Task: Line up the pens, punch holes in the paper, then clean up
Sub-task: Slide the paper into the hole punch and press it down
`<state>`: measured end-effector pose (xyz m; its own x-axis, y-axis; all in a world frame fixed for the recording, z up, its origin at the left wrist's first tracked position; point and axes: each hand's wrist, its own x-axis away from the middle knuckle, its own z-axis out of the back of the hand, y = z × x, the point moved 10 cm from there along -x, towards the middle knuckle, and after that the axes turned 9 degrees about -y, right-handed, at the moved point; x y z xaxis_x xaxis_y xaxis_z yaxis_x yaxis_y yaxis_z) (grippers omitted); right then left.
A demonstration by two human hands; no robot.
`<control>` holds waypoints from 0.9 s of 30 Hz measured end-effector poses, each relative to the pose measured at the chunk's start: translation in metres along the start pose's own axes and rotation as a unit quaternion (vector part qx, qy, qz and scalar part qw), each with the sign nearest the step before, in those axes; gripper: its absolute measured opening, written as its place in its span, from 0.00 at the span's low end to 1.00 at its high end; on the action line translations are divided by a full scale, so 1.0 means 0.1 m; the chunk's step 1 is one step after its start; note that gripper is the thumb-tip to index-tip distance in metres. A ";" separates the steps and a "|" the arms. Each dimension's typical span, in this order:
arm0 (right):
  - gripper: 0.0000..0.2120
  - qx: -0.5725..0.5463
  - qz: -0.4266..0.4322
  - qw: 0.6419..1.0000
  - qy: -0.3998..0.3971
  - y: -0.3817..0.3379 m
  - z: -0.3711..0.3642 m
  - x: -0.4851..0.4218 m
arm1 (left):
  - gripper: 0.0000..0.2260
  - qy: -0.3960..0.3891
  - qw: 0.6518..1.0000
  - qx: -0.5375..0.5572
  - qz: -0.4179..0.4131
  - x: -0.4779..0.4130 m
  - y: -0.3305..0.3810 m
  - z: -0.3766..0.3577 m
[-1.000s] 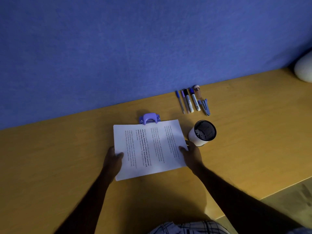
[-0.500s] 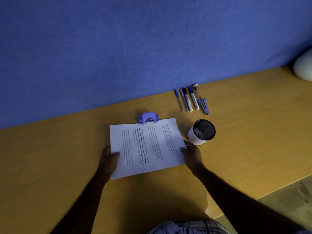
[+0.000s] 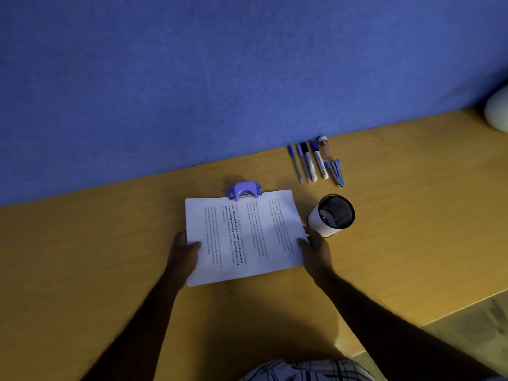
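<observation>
A printed sheet of paper [image 3: 244,237] lies on the wooden desk [image 3: 110,257], its far edge slid into a purple hole punch [image 3: 244,190]. My left hand [image 3: 183,251] grips the paper's left edge and my right hand [image 3: 316,250] grips its right edge, thumbs on top. Several pens and markers [image 3: 308,163] lie side by side in a row near the blue wall, with a small blue stapler [image 3: 336,171] at the right end of the row.
A white mesh pen cup [image 3: 331,215] stands just right of the paper, close to my right hand. A blue partition wall [image 3: 220,78] backs the desk. A white rounded object [image 3: 497,111] sits at far right. The desk's front edge drops off at lower right.
The paper and both hands have shifted slightly left and toward the hole punch; the sheet's far edge sits a bit deeper under it.
</observation>
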<state>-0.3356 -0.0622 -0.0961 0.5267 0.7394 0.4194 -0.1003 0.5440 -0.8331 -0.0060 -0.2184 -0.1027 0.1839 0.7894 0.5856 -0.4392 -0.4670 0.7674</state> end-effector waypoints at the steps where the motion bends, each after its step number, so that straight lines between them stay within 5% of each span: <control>1: 0.14 0.002 0.002 1.000 0.000 -0.01 0.00 0.00 | 0.16 0.002 1.000 0.001 0.001 0.01 0.00 0.00; 8: 0.17 0.123 0.023 0.992 0.026 -0.02 0.14 0.18 | 0.16 0.025 1.000 0.013 0.002 0.05 -0.06 -0.03; 13: 0.17 0.334 0.151 0.926 0.093 -0.44 0.09 0.56 | 0.15 0.031 0.999 0.005 -0.005 0.05 -0.06 -0.04; 22: 0.08 0.295 0.292 0.905 -0.097 -1.59 -0.65 -0.12 | 0.16 0.038 0.999 -0.005 -0.004 0.06 -0.06 -0.05; 27: 0.18 0.328 0.189 0.914 -0.144 -1.77 -0.92 -0.99 | 0.16 0.051 0.999 -0.003 -0.013 0.05 -0.02 -0.01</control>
<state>-0.2919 -0.2682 -0.0235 0.1155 0.9464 0.3018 -0.7632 0.2790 -0.5828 -0.0053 -0.2127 -0.1019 0.1053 0.8375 0.5361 -0.4406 -0.4440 0.7802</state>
